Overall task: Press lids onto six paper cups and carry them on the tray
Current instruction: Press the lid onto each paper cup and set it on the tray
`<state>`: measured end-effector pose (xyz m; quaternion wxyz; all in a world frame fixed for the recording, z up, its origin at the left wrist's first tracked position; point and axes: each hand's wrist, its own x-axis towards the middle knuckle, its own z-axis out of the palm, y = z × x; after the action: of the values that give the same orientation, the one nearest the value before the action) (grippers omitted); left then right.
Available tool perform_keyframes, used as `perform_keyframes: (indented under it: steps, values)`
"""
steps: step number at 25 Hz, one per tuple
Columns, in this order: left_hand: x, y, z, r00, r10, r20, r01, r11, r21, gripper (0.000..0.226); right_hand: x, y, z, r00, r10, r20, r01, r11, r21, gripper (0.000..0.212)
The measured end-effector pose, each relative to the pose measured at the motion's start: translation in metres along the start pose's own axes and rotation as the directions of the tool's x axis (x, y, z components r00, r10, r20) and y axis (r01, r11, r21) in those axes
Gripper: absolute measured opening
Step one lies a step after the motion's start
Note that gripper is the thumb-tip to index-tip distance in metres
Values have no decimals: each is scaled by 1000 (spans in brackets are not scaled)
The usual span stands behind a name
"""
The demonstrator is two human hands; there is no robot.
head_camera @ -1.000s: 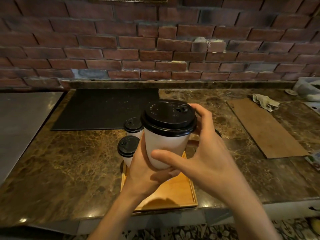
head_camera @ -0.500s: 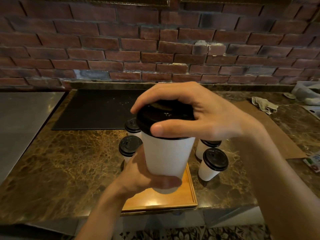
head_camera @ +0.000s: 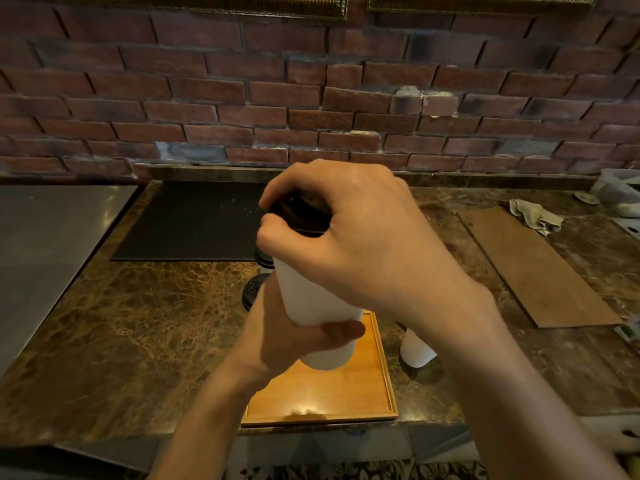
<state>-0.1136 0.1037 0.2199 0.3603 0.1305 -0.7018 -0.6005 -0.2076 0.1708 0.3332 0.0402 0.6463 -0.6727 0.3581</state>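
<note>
A white paper cup (head_camera: 313, 303) hangs above the wooden tray (head_camera: 346, 393), gripped round its lower half by my left hand (head_camera: 287, 336). My right hand (head_camera: 349, 237) covers the cup's black lid (head_camera: 301, 216), fingers and thumb curled over the lid's rim. Two lidded cups (head_camera: 254, 289) show partly behind the held cup on the left. Right of the tray stands another white cup (head_camera: 415, 348), its top hidden by my right forearm.
A black mat (head_camera: 194, 223) lies at the back of the marble counter (head_camera: 138, 323). A steel surface (head_camera: 45, 244) is at the left. A brown board (head_camera: 533, 265), a crumpled cloth (head_camera: 535, 216) and a plastic bag (head_camera: 620, 192) sit at the right. A brick wall stands behind.
My right hand went from beside the cup to on top of the lid and now curls lower over it. The cup stays in my left hand above the tray.
</note>
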Motion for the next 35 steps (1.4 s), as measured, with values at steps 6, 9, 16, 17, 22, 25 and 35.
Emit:
perform_keyframes:
  steps: [6, 9, 16, 17, 22, 25, 35]
  values:
    - [-3, 1, -27, 917, -44, 397, 132, 971, -199, 73, 12, 27, -25, 851, -314, 422, 36, 835, 549, 36]
    - [0, 3, -24, 925, -84, 370, 180, 956, -231, 68, 9, 26, -18, 946, -165, 281, -4, 856, 517, 26]
    - [4, 1, -9, 994, -106, 23, 107, 992, -71, 55, 5, 15, 6, 999, 53, -3, -53, 998, 34, 38]
    - [5, 2, -14, 991, -100, 91, 108, 990, -88, 55, 8, 21, -1, 989, -7, 148, -15, 989, 148, 40]
    - [8, 9, -27, 938, -44, 345, 133, 962, -240, 59, 10, 34, -11, 969, -141, 203, -13, 791, 612, 33]
    - [11, 11, -17, 984, -61, 170, 98, 972, -215, 53, 8, 20, 4, 995, 89, -34, -65, 894, 443, 24]
    - [16, 18, -30, 949, -76, 306, 168, 943, -286, 60, 32, 21, -25, 940, -158, 302, -8, 876, 482, 31]
